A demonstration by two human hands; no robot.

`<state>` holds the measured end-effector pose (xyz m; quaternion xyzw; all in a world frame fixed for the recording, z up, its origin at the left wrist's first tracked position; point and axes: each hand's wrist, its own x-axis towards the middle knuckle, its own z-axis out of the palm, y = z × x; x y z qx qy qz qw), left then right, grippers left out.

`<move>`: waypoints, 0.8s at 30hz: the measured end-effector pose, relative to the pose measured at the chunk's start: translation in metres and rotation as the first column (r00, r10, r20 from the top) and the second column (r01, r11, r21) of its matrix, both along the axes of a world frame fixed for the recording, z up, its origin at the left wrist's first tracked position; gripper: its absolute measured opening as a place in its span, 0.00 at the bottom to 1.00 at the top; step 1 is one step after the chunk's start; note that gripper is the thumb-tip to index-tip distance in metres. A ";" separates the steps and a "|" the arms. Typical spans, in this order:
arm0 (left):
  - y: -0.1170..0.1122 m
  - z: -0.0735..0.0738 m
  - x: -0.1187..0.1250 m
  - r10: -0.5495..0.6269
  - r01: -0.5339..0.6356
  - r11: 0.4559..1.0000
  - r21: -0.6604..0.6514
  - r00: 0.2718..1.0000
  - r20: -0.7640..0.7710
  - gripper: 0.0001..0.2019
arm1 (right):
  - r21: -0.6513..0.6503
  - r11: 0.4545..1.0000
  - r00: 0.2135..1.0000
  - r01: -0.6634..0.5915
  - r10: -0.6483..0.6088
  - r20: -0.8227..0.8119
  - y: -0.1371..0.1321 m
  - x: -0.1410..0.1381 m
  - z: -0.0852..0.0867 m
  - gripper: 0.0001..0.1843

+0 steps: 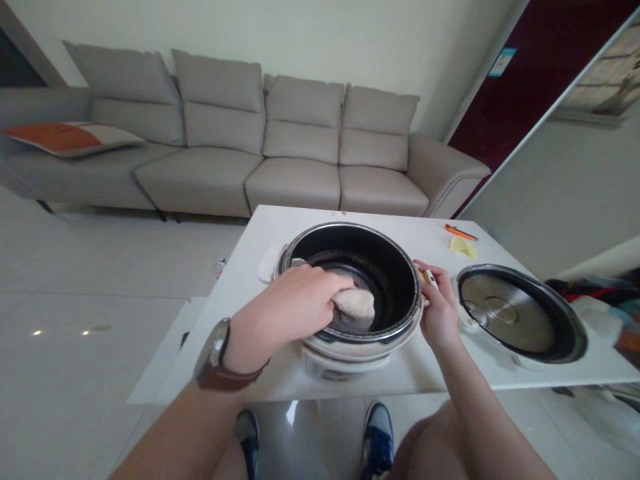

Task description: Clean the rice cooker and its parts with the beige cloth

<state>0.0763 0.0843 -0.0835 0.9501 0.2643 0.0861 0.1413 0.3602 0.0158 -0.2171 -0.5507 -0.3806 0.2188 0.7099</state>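
Note:
A pale, crumpled cloth (355,304) is bunched in my left hand (305,300), which reaches over the near left rim into a black inner pot (395,287). The fingers close round the cloth low inside the pot. This pot sits in a white electric cooker (345,363) near the table's front edge. At the cooker's right side my right hand (440,300) is closed round a small white and tan piece; whether that is a side handle or a separate tool I cannot make out. A watch is on my left wrist.
The white table (240,260) carries a round lid (505,313), inner side up, on the right. Behind it lie a yellowish scrap (463,247) and an orange utility knife (460,232). A grey sofa (295,177) stands beyond the table.

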 end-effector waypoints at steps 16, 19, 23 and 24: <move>-0.009 0.001 0.020 0.300 0.026 0.874 -0.485 0.757 0.580 0.08 | -0.009 1.000 1.000 -0.005 0.005 0.014 0.000 0.001 0.000 0.15; 0.001 0.007 0.004 0.351 -0.085 0.919 -0.385 0.618 0.704 0.12 | -0.012 1.000 1.000 -0.016 0.016 0.017 -0.002 0.000 0.001 0.15; 0.010 0.017 -0.019 0.251 -0.169 0.968 -0.188 0.734 0.631 0.15 | -0.018 1.000 1.000 -0.019 0.020 0.016 -0.002 0.000 0.002 0.16; 0.011 0.018 -0.023 0.203 -0.143 0.978 -0.151 0.814 0.544 0.16 | -0.018 1.000 1.000 -0.019 0.019 0.013 -0.002 0.000 0.002 0.16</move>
